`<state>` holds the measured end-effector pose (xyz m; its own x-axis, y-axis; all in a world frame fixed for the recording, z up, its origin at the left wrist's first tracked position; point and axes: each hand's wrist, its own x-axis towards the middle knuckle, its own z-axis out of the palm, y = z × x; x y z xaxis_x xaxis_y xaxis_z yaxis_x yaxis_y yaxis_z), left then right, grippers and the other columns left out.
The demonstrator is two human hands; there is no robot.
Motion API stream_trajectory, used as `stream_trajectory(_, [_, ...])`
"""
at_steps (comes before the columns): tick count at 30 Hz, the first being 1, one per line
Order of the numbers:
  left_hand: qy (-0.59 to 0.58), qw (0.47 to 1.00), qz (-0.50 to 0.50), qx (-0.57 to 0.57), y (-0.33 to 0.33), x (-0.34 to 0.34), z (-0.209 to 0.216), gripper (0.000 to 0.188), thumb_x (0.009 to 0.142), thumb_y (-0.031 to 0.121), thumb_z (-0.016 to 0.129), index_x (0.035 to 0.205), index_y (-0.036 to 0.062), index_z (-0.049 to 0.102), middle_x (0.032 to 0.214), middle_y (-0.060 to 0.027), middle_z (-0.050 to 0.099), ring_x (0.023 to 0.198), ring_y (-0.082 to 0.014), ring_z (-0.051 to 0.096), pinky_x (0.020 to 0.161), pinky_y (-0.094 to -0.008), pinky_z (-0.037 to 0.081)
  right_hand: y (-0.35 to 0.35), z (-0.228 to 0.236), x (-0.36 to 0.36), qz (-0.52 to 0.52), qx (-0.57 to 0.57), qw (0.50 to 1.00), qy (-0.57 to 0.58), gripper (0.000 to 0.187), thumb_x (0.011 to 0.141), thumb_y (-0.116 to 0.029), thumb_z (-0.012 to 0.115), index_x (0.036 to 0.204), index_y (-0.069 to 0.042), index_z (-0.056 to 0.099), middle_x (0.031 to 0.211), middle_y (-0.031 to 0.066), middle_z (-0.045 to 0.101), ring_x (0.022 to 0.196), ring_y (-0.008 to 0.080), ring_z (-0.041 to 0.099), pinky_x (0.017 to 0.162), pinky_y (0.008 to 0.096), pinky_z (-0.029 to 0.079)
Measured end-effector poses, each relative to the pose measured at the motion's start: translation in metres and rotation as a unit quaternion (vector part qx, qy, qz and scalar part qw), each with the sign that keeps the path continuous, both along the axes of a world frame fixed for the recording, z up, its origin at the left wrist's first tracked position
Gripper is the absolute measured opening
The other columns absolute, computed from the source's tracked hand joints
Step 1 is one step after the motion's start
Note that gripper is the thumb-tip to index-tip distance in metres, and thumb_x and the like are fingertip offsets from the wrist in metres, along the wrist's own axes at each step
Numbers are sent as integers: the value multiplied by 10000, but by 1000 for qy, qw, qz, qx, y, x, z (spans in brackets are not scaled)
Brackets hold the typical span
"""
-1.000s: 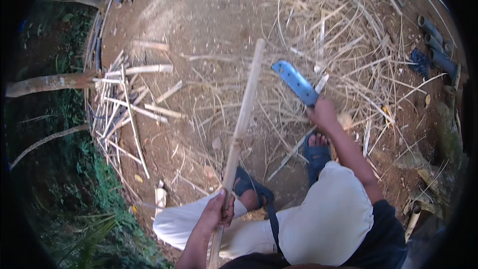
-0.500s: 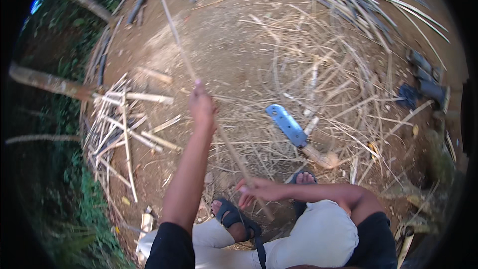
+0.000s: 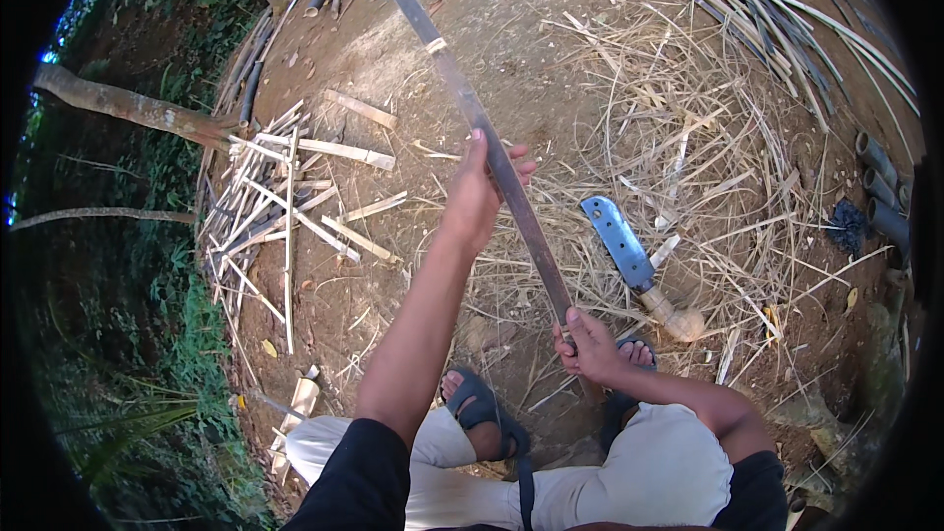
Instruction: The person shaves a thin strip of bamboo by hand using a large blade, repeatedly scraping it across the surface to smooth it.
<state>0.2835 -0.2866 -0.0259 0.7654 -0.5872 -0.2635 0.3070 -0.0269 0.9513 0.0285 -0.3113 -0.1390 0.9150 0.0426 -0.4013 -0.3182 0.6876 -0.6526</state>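
A long, dark-faced bamboo strip (image 3: 531, 231) slants across the middle, its far end near the top edge. My left hand (image 3: 477, 192) holds it partway along, thumb on the face and fingers reaching out beneath the far side. Nearer my feet, my right hand (image 3: 590, 346) grips the lower part with thumb and curled fingers. A pale band crosses the strip beyond my left hand. On the ground to the right lies a broad-bladed cleaver (image 3: 618, 241) with holes in its blade and a knobbed wooden handle; neither hand touches it.
Thin bamboo shavings (image 3: 678, 157) cover the ground at right. A heap of split pieces (image 3: 285, 202) lies left, beside tree trunks (image 3: 138, 103) and greenery. Long strips (image 3: 757, 15) are bundled at the far right, with dark tubes (image 3: 880, 182) below. My sandalled feet (image 3: 482, 413) are close by.
The strip's broad dark face now shows, where it looked narrow and pale before. Both hands have shifted right, and my right hand has moved up and closed around the strip. The view has shifted too.
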Motion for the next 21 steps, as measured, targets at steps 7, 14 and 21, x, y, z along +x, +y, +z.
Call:
stream_trajectory(7, [100, 975, -71, 187, 65, -122, -64, 692, 1017, 552, 326, 1301, -70, 438, 1157, -233, 586, 1143, -314, 580, 981, -406, 473, 4, 8, 13, -56, 9, 998, 25, 427, 1053, -470, 311, 977, -75, 455, 656, -8, 428, 463, 65, 394, 427, 226, 354])
stream_trajectory(14, [145, 979, 26, 144, 82, -150, -136, 288, 1065, 275, 385, 1077, 31, 536, 905, -106, 632, 669, -174, 642, 556, -274, 539, -7, -36, 8, 103, -378, 920, -3, 511, 1035, -401, 426, 835, 12, 651, 604, 185, 591, 563, 336, 619, 601, 442, 502])
stream_trajectory(21, [54, 960, 45, 270, 103, -146, -130, 282, 1058, 275, 411, 1030, 28, 544, 760, -61, 617, 531, -124, 564, 435, -287, 440, -73, -84, -28, -10, -759, 643, 102, 429, 887, -313, 652, 1165, 6, 585, 1046, 190, 584, 979, 359, 567, 857, 462, 459])
